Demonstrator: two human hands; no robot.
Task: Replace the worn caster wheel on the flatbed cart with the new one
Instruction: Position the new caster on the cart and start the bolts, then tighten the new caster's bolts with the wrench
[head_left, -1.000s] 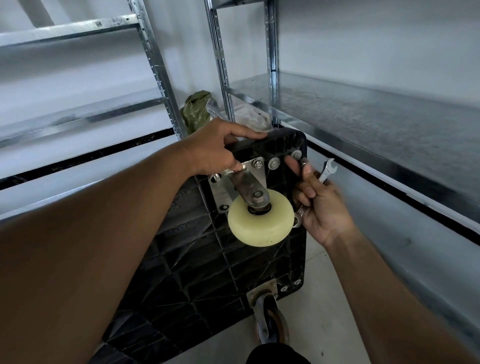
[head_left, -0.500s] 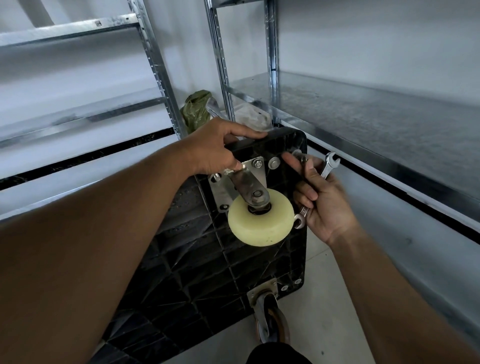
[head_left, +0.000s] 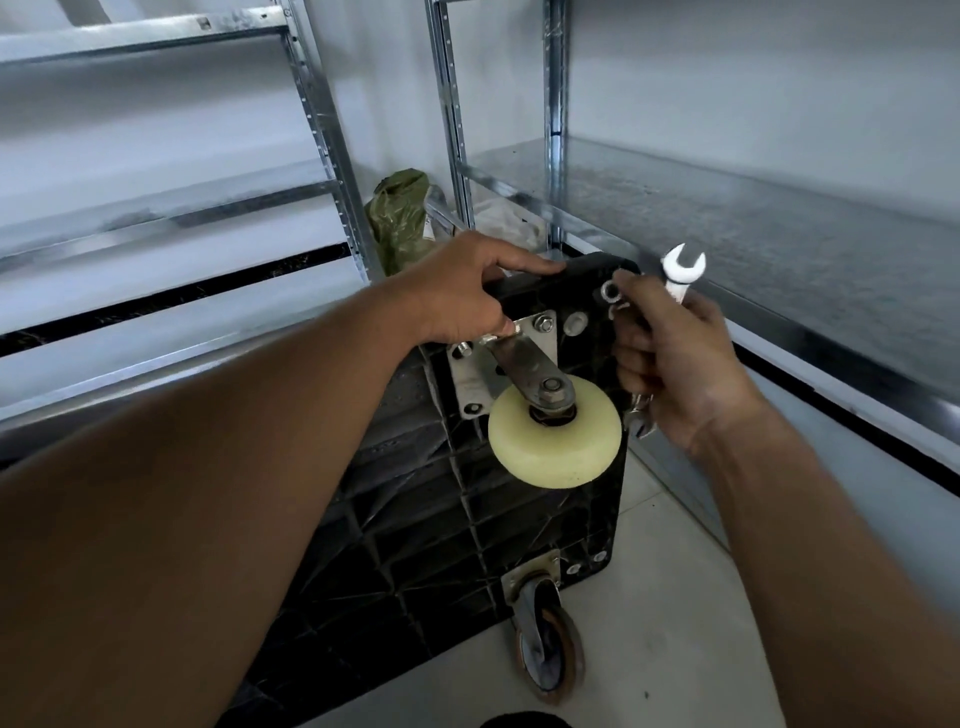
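— Wheel first; what is it, and where?
— Smooth cream-yellow plastic caster wheel (head_left: 555, 436), a thick rounded disc; it sits in a dull grey steel fork (head_left: 524, 364) bolted through a square plate to the top corner of the black ribbed plastic flatbed cart (head_left: 415, 519); the cart stands on edge, underside facing the camera.
— Hands?
— Left hand (head_left: 457, 301) grips the cart's top edge, thumb along the rim, fingers curled by the plate; right hand (head_left: 670, 358), just right of the wheel, has its fingers wrapped round a shiny silver open-ended spanner (head_left: 683, 273), open end up.
— Around them?
— Grey caster with a rust-brown rim (head_left: 548, 654) at the cart's lower corner, above pale floor tiles (head_left: 665, 623); crumpled olive-green plastic bag (head_left: 400, 218) behind; galvanised steel shelving (head_left: 727, 218) on both sides.
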